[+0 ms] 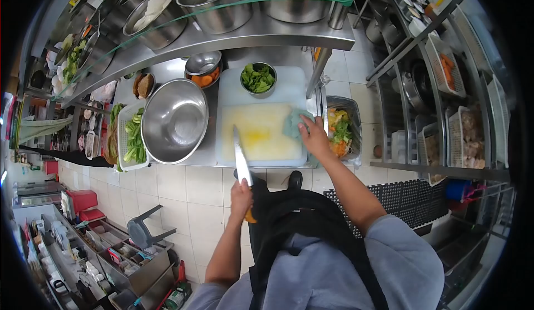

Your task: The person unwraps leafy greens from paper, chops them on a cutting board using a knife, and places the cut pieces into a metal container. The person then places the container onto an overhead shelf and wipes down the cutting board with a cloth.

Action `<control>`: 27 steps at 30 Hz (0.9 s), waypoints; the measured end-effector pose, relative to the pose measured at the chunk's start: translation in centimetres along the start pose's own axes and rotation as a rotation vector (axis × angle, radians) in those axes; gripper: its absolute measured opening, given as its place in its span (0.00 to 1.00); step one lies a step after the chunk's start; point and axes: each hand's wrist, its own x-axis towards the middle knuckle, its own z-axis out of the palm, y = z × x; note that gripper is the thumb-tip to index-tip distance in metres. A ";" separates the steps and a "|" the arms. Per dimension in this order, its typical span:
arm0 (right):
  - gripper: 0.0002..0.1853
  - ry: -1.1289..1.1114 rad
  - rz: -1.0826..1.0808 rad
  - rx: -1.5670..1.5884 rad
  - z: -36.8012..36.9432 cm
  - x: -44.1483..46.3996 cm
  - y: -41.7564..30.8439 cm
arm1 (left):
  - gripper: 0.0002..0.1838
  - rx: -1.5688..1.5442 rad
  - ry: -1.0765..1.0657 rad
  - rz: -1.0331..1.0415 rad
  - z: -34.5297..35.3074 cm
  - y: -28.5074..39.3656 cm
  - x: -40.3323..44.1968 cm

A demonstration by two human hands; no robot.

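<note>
Gripping a knife with closed fingers, the left hand is in front of the cutting board. The knife's tip is over the board, which has yellow stains. The right hand has its fingers a bit spread on a blue-green cloth at the board's right side; I cannot tell if they pinch it. Green leaves sit in a small bowl at the far end of the board.

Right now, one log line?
left hand: holding long steel knife | right hand: touching pale green cloth | cloth: yellow-stained white board, right edge
</note>
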 end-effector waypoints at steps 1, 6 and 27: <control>0.21 -0.002 -0.003 0.004 0.0 -0.1 -0.3 | 0.22 0.069 0.009 0.081 1.1 -0.4 0.0; 0.21 -0.021 0.010 0.011 -0.4 0.7 0.6 | 0.21 0.115 -0.027 0.099 0.8 1.0 -0.2; 0.11 0.087 0.260 0.532 1.0 1.1 3.1 | 0.23 0.021 0.022 -0.151 -1.3 1.8 0.4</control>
